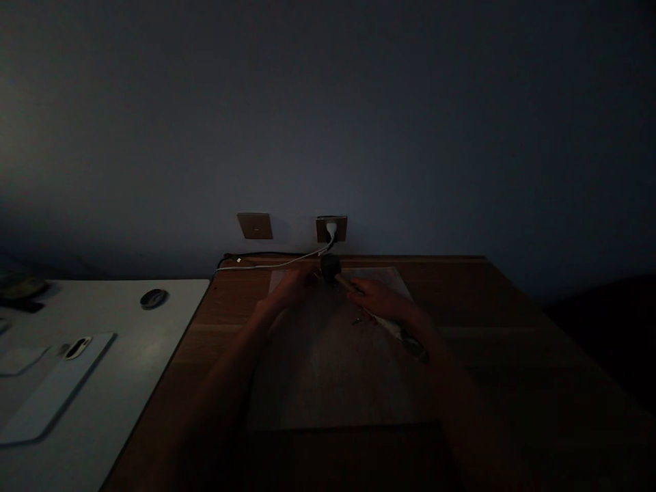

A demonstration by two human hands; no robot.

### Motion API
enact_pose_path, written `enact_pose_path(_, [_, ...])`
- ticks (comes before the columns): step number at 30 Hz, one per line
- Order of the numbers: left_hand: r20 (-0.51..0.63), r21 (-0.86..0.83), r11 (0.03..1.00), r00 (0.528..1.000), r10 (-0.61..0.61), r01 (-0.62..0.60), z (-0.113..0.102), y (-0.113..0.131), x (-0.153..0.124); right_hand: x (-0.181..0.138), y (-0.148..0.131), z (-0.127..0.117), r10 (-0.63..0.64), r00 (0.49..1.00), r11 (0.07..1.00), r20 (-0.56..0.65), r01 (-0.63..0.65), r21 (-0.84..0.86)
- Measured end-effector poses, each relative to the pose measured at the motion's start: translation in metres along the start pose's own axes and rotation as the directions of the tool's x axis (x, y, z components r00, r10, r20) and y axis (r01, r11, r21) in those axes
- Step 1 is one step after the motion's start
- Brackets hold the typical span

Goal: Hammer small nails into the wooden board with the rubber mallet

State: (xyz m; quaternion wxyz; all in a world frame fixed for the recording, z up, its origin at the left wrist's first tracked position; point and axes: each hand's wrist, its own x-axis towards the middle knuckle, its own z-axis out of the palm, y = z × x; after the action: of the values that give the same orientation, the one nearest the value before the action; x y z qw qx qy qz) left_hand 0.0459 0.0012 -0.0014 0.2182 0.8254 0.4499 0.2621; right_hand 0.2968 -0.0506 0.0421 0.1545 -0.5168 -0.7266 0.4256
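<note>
In dim light my right hand (pixel 379 299) is wrapped round the handle of a mallet. The black mallet head (pixel 331 266) is over the far part of a pale, flat board (pixel 333 383), and the handle's end sticks out below my wrist. Just left of the head, my left hand (pixel 294 287) is closed with its fingertips together. Something thin and light shows at those fingertips, too small and dark to name. On the board near my right hand lies a small dark piece (pixel 357 320).
The board lies on a wooden table (pixel 486 328) against a wall. A white plug (pixel 331 229) sits in a wall socket, its cable (pixel 271 265) running left along the table's back. On a white table (pixel 138 355) at left are a pale flat slab (pixel 59 389) and a dark round object (pixel 154 298).
</note>
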Motion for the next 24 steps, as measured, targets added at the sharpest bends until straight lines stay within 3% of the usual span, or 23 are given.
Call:
enact_pose_path(7, [0.014,0.077,0.997,1.000,0.011,-0.013,-0.004,0.001,0.000,-0.001,-0.002,-0.001,0.003,1.000,1.000,0.008,-0.003,0.000])
enact_pose_path(14, [0.023,-0.038,0.998,0.999,-0.047,0.048,0.007,-0.005,0.000,-0.001,-0.002,-0.002,-0.008,1.000,1.000,-0.006,0.008,-0.021])
enact_pose_path(19, [0.012,0.008,1.000,1.000,-0.017,0.016,0.002,-0.005,0.000,0.004,0.002,-0.001,-0.011,0.996,1.000,-0.085,0.009,-0.020])
enact_pose_path(24, [0.054,0.065,0.998,0.998,-0.012,0.009,0.000,0.003,-0.001,0.008,0.009,0.001,-0.028,0.997,0.999,-0.074,0.025,-0.041])
